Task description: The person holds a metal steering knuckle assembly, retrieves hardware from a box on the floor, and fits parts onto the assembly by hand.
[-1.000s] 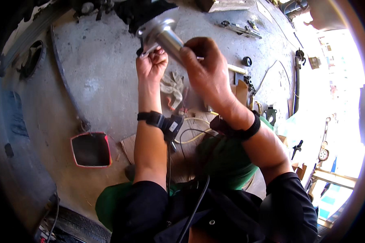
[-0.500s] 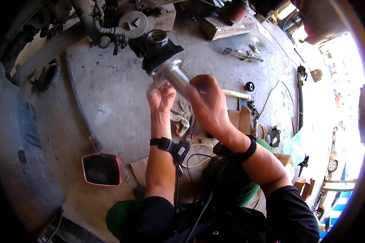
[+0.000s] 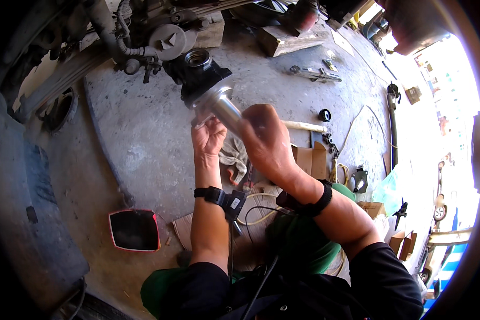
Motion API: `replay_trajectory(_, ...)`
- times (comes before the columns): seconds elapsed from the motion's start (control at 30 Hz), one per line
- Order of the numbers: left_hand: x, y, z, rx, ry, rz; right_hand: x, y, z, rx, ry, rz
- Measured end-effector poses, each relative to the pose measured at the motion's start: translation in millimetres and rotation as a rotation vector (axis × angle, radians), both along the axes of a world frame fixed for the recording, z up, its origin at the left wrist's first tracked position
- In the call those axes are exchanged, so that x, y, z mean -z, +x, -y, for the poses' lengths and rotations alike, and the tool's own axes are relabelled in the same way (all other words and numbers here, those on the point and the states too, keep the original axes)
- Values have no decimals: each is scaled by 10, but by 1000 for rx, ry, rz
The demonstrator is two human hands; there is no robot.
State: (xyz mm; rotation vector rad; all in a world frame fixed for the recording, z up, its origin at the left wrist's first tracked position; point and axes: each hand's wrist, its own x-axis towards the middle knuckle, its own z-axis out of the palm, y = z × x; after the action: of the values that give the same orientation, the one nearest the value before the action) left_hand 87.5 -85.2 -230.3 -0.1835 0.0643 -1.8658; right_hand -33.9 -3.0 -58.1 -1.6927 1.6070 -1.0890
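A black knuckle housing (image 3: 202,77) with a round bore on top hangs at the vehicle's axle. From its lower face a shiny silver spindle (image 3: 226,113) with a wide flange slants down to the right. My right hand (image 3: 269,141) is closed around the spindle's free end, which it hides. Just under the flange, my left hand (image 3: 208,140) has its fingers curled. A see-through, blurred patch shows at its fingertips; what they pinch I cannot make out. Both wrists wear black straps with small devices.
On the floor lie a grey glove (image 3: 233,154), a pale wooden handle (image 3: 304,126), a small black ring (image 3: 325,114) and an open cardboard box (image 3: 312,158). A red-edged container with a dark inside (image 3: 135,230) is at the lower left. Wooden blocks (image 3: 288,40) stand at the back.
The whole view has shifted slightly, so the scene sits a little further left. Both hands keep their places at the spindle and flange.
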Motion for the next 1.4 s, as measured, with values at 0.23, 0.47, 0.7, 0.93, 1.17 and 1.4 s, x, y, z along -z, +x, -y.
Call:
replay_trajectory(0.23, 124, -2, 56, -18, 146, -71, 0, 7, 4, -8, 16, 4)
replay_trajectory(0.47, 136, 16, 63, 34, -139, -174, 6, 11, 1, -13, 7, -6)
replay_trajectory(0.7, 54, -54, 40, 28, 63, -95, -8, -26, -4, -8, 13, -9)
replay_trajectory(0.93, 110, -51, 3, -6, 137, -84, -8, 4, -5, -10, 20, 13)
replay_trajectory(1.17, 209, -24, 61, 39, -98, -155, 17, 10, -4, -15, -6, 8)
replay_trajectory(1.4, 79, -89, 34, -11, 130, -95, 8, -11, 2, -18, -8, 17)
